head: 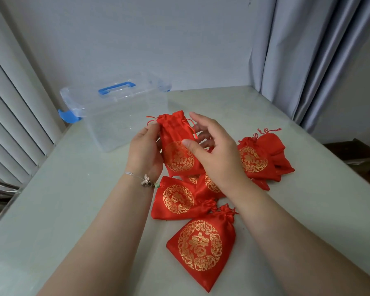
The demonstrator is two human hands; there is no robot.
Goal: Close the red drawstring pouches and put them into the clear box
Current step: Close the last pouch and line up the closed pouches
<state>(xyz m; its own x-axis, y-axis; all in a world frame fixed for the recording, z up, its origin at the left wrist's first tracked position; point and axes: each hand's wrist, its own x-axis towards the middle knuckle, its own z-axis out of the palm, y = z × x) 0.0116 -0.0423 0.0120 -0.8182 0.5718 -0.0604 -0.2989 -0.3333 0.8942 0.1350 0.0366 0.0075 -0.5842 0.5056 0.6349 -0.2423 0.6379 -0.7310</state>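
Note:
My left hand [144, 152] grips a red drawstring pouch [175, 144] with a gold round emblem, held upright above the table, its mouth partly gathered and cords hanging at both sides. My right hand [212, 150] hovers at the pouch's right side with relaxed fingers, the thumb resting on its front. Several more red pouches lie on the table: one near me [203, 244], one under my wrists [175, 199], a pile at right [263, 159]. The clear box [115, 116] with blue handle stands open at the back left.
The box lid with its blue handle [116, 87] leans behind the box; a blue latch [67, 116] sticks out at its left. Grey curtains [308, 60] hang at right, window blinds [9, 124] at left. The pale table [73, 199] reaches to the wall.

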